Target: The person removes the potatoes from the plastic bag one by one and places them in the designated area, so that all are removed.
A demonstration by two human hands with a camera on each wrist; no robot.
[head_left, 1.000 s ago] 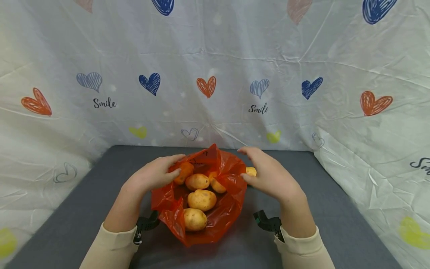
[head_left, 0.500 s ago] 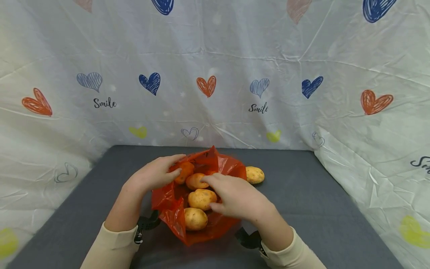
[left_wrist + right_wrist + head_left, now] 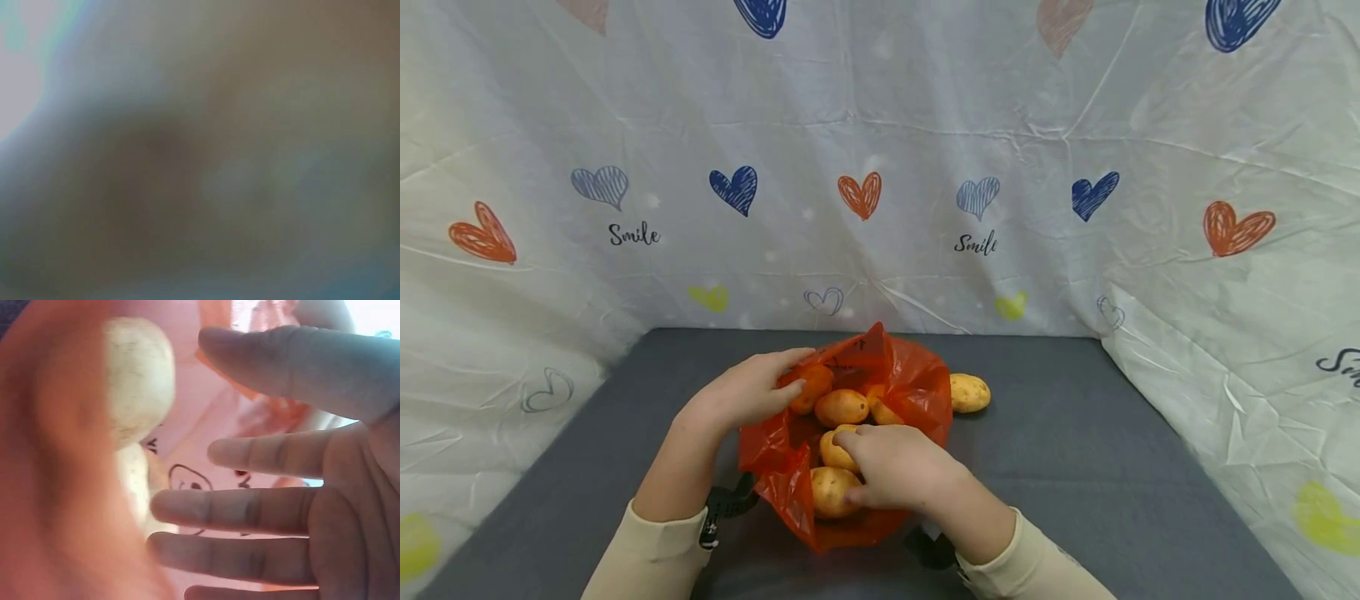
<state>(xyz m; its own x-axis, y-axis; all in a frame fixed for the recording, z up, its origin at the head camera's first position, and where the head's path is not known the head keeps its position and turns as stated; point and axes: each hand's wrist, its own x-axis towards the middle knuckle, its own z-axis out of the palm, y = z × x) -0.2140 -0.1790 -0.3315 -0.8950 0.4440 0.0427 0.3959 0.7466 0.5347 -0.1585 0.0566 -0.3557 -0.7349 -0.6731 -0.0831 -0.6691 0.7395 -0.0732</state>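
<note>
An orange plastic bag (image 3: pixel 917 383) stands with its mouth spread, several potatoes inside. My left hand (image 3: pixel 741 396) holds the bag's left side, thumb and fingers either side of a potato (image 3: pixel 812 387) that shows orange through the film. Its wrist view is only a blur. Over the bag's front right reaches my right hand (image 3: pixel 898 467), its thumb tip right at the nearest potato (image 3: pixel 827 492) and its fingertips by the one behind (image 3: pixel 835 454). The right wrist view shows this hand (image 3: pixel 300 494) with straight, spread fingers, facing a pale potato (image 3: pixel 140 381).
Another potato (image 3: pixel 970 393) lies outside the bag, against its right side on the dark grey table (image 3: pixel 1075 467). Farther back in the bag are two more potatoes (image 3: pixel 841 407). A white sheet (image 3: pixel 917 125) with printed hearts hangs behind and along both sides.
My right hand has moved from the bag's right side, by the potato outside, leftward and nearer to me over the bag's front potatoes. My left hand has stayed in place.
</note>
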